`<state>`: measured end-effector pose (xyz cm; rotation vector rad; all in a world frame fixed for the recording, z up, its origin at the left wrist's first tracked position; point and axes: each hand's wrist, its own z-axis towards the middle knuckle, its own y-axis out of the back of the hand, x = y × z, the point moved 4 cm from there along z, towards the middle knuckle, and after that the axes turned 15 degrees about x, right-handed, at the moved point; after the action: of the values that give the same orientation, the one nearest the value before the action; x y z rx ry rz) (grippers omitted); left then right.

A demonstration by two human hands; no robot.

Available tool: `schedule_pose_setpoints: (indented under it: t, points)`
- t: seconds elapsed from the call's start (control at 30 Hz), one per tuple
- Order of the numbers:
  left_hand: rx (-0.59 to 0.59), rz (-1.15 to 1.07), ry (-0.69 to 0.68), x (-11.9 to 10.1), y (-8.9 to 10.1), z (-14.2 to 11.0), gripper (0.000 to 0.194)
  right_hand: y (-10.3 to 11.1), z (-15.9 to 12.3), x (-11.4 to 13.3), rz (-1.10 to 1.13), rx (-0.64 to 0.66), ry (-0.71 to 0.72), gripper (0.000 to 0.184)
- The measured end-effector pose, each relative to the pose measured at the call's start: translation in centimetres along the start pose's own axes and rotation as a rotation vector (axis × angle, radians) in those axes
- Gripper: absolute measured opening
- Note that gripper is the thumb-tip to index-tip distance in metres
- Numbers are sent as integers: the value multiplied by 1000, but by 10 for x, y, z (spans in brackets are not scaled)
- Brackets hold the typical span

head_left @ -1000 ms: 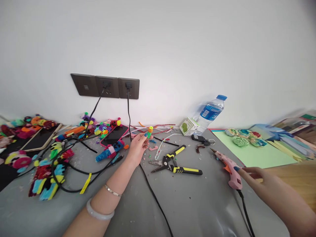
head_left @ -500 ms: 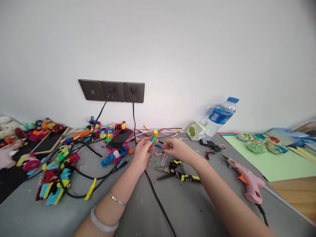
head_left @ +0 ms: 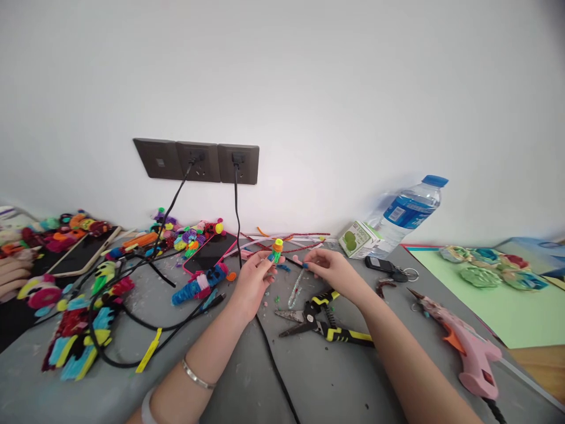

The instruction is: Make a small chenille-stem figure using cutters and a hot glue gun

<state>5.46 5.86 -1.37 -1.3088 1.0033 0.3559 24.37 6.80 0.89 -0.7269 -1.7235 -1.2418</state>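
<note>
At centre, left hand [head_left: 253, 284]: pinching a figure [head_left: 278, 247] above the table [head_left: 326, 383], the thumb partly covering it.
Right hand [head_left: 331, 270]: thumb and fingertips close together at the strand [head_left: 296, 290]; whether they grip it, I cannot tell.
Pliers [head_left: 311, 321]: lower handle's end hidden behind the right forearm [head_left: 399, 347].
Carton [head_left: 358, 238]: "100" readable, smaller print not.
Bottle [head_left: 427, 192]: blue label [head_left: 408, 212], lettering too blurred to read.
Glue gun [head_left: 468, 348]: cord [head_left: 493, 408] cut off at the bottom edge.
Left edge: another person's hand [head_left: 14, 274], partly cut off.

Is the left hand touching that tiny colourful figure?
Touching: the head view shows the figure pinched at the fingertips of the left hand.
</note>
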Motion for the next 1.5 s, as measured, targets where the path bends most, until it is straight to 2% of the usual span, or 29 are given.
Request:
schedule_pose_setpoints:
  t: [0.1, 0.17, 0.37, 0.5, 0.8, 1.07, 1.5]
  points:
    - [25, 46, 9, 1, 0, 0, 33, 12, -7, 0, 87, -148, 31, 29]
    - [38, 84, 28, 2, -1, 0, 35, 12, -9, 2, 169, -197, 55, 33]
    - [50, 130, 53, 2, -3, -1, 37, -2, -6, 6, 501, -208, 83, 44]
    - [60, 152, 55, 2, -4, -1, 35, -3, -7, 8, 605, -234, 106, 40]
    - [40, 209, 80, 3, -3, -1, 39, -12, -8, 15, 658, -170, 128, 33]
    - [64, 238, 74, 5, -2, 0, 45, -19, -7, 21, 613, -128, 140, 37]
    - [108, 286, 66, 6, -1, -1, 41, -22, -6, 19, 537, -113, 180, 36]
